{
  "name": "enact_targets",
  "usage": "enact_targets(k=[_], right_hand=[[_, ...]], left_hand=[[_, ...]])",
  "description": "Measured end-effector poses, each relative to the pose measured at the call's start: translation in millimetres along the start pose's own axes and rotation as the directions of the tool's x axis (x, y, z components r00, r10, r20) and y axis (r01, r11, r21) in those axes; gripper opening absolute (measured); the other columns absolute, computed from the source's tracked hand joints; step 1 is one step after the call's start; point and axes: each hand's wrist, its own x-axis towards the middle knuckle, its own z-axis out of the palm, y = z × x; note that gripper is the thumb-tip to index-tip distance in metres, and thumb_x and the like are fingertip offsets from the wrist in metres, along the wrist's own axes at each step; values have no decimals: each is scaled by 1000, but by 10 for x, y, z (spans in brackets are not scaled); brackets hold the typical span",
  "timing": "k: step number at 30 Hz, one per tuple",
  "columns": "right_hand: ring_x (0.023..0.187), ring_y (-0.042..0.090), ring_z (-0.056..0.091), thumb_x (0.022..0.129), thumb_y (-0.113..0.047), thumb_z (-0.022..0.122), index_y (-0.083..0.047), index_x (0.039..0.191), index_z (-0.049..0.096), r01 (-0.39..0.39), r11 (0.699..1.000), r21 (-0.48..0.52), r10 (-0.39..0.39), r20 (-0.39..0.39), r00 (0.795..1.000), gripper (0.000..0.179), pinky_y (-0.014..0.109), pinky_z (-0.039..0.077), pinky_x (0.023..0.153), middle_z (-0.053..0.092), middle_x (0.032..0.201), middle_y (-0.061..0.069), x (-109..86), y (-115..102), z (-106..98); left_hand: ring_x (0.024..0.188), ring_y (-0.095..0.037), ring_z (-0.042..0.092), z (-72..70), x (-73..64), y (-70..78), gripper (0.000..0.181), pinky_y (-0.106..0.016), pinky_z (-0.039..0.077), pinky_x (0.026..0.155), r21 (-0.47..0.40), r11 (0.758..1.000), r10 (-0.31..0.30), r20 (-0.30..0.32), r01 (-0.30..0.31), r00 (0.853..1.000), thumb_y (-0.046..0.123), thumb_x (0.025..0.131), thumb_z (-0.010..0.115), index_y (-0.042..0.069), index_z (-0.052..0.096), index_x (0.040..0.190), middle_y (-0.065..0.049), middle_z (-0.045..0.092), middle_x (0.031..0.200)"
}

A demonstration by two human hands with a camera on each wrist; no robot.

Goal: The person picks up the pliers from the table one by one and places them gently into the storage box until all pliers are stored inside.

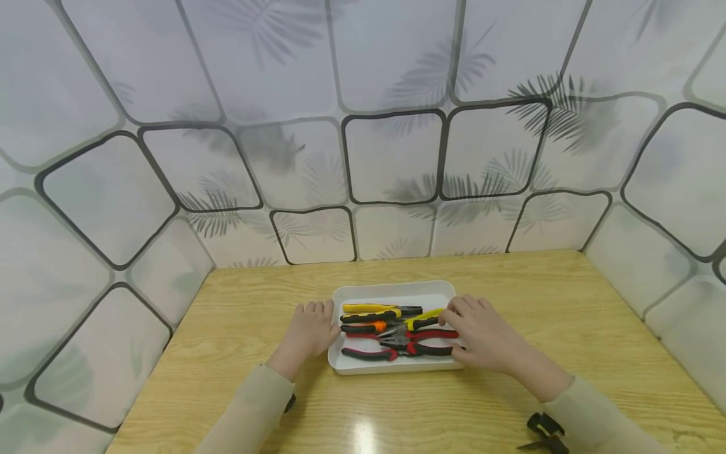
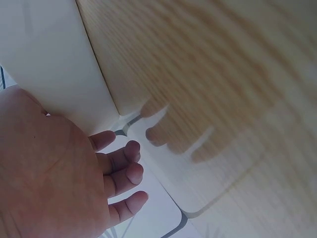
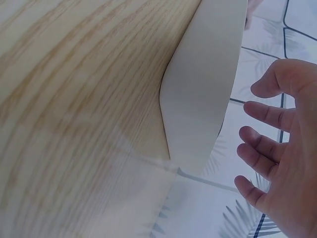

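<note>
A white tray (image 1: 397,371) holds several pliers lying side by side. Towards its back are pliers with yellow and black handles (image 1: 371,314), and in front of them a handle in orange and black (image 1: 368,328). Red-and-black-handled pliers (image 1: 433,350) lie nearest the front. My left hand (image 1: 311,330) is at the tray's left end, its fingers (image 2: 126,208) loosely bent and holding nothing. Over the right end is my right hand (image 1: 484,334), with spread, slightly bent fingers (image 3: 257,157) and nothing gripped; it partly hides the handle ends there.
The tray stands on a wood-grain table (image 1: 272,284). Pale patterned panels (image 1: 391,157) rise behind the table and along both sides. A dark device (image 1: 546,432) sits by my right sleeve.
</note>
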Motion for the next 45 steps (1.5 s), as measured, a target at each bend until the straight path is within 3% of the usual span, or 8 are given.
enact_targets(k=[29,36,45], right_hand=[[98,19,51,78,-18,78,-18,111,67,-16,1000,-5,16,-38,999,34,42,44,84,59,109,-1,-175,62,-69],[97,17,48,79,-18,78,-18,110,67,-35,999,19,36,-32,999,33,42,42,83,57,109,-3,-224,70,-92],[95,14,46,80,-18,79,-19,110,66,-40,999,35,42,-45,998,33,37,39,82,55,107,-6,-263,76,-103]], left_hand=[[130,-42,57,26,5,-1,56,-59,42,111,-20,1000,-3,2,3,1000,36,105,43,-3,47,144,-25,61,137],[122,-41,60,5,-15,11,47,-58,44,106,-18,1000,-1,-27,0,1000,33,102,45,-3,50,133,-24,64,126],[119,-40,60,-12,-31,17,44,-57,45,103,-18,1000,2,-38,-3,999,33,102,46,-2,50,129,-23,64,123]])
